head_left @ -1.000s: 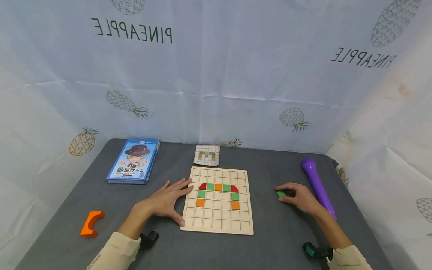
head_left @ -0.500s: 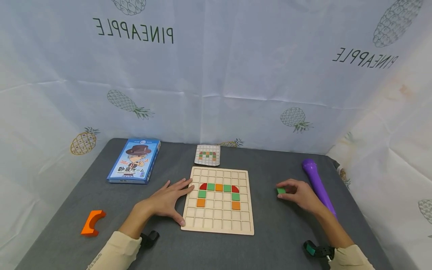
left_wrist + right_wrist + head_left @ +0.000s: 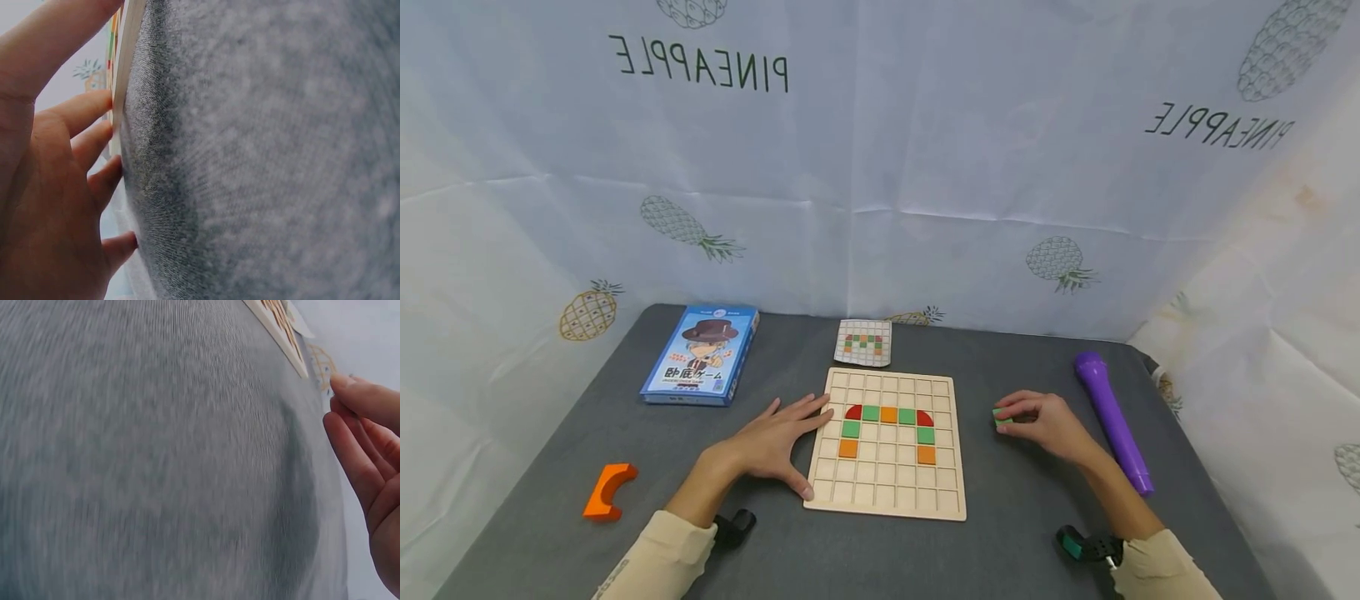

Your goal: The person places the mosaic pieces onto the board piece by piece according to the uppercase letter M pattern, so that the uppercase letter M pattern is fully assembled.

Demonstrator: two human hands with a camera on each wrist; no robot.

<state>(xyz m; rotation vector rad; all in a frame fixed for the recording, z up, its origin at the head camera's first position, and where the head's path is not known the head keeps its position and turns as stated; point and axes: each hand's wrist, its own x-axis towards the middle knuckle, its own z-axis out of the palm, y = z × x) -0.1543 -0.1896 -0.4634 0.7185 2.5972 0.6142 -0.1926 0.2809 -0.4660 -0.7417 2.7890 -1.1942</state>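
A wooden grid board (image 3: 884, 483) lies mid-table with red, green and orange pieces set in an arch pattern. My left hand (image 3: 771, 446) spreads its straight fingers along the board's left edge, fingertips and thumb touching it; the left wrist view shows the fingertips against that edge too. To the right of the board, my right hand (image 3: 1045, 425) pinches a small green block (image 3: 1002, 416) between thumb and fingers. In the right wrist view the hand (image 3: 375, 456) appears, but the block is hidden there. Behind the board lies a pattern card (image 3: 862, 343) printed with a coloured grid design.
A blue game box (image 3: 700, 357) lies at the back left. At the front left is an orange arch block (image 3: 608, 492). A purple stick-like object with a rounded head (image 3: 1112, 421) lies right of my right hand. A pineapple-print cloth (image 3: 887, 167) hangs behind the grey table.
My right hand, holding the green block, has moved left and slightly up toward the board. The block has turned in the fingers. My left hand stays on the board's edge.
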